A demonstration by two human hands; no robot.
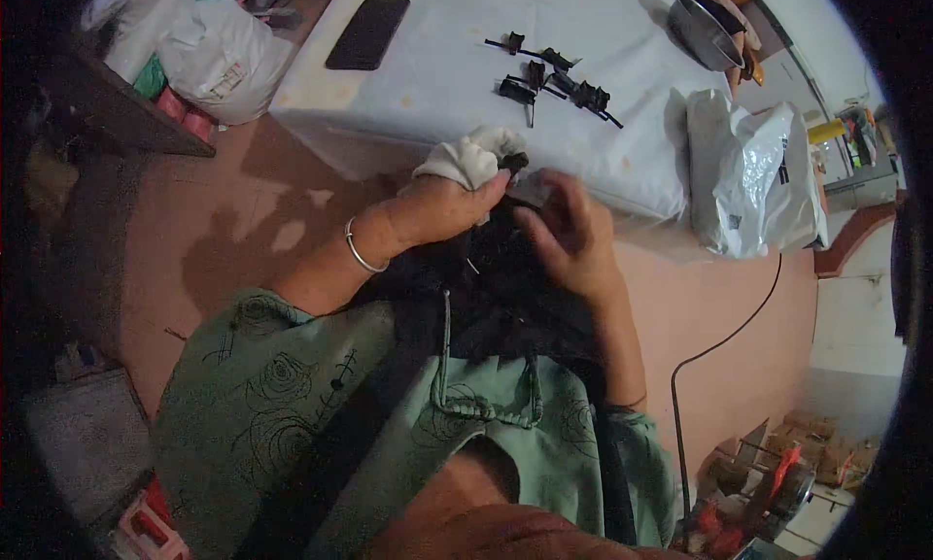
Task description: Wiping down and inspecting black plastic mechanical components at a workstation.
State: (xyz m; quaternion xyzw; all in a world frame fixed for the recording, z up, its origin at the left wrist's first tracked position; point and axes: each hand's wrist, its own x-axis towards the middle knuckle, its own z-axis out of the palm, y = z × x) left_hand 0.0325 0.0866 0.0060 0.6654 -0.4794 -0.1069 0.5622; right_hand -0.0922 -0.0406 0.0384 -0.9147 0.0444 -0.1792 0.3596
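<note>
My left hand [432,210], with a silver bangle on its wrist, is closed at the table's near edge. White cloth [468,160] bunches around its fingers; whether it is a glove or a loose rag I cannot tell. Between thumb and fingers, a small black part [512,162] pokes out of the cloth. Just to the right hovers my right hand [575,235], thumb and forefinger apart, apparently with nothing in it. Several small black plastic parts with thin stems [535,74] lie loosely grouped on the white-covered table [442,35] beyond.
A dark phone [367,33] lies at the table's far left. On the right stand a white plastic bag [743,176] and a metal bowl [705,35]. A stuffed white sack [224,60] sits back left. A black cable [719,348] runs across the reddish floor [719,307].
</note>
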